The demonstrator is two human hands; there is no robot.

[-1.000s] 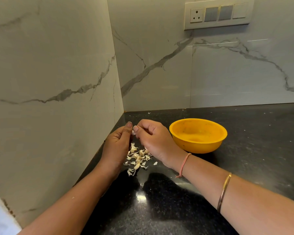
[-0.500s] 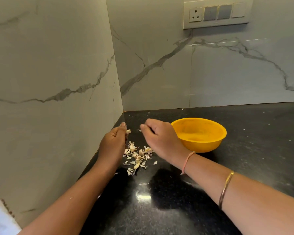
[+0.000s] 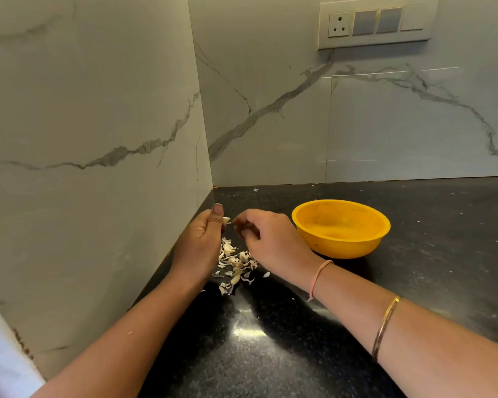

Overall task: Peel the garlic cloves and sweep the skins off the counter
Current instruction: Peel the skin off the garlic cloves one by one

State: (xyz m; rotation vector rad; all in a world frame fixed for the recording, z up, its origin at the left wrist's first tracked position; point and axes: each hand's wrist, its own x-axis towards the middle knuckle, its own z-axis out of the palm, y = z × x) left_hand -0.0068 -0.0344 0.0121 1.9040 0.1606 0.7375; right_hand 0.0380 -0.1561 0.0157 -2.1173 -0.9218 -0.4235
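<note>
Left of the round yellow plastic bowl with bare inside, the left hand pinches a pale garlic clove, while the right hand, fingers curled, touches it, grip unclear.

This is a home kitchen, and I am working in its corner. The counter is polished black speckled stone, and it runs into two walls clad in large glossy marble-look tiles with grey veins. High on the back wall sits a household switch plate with one three-pin socket and switches beside it. A yellow bowl stands on the counter. A litter of garlic skins lies near the side wall, and my left fingers pinch a garlic clove above it.
</note>
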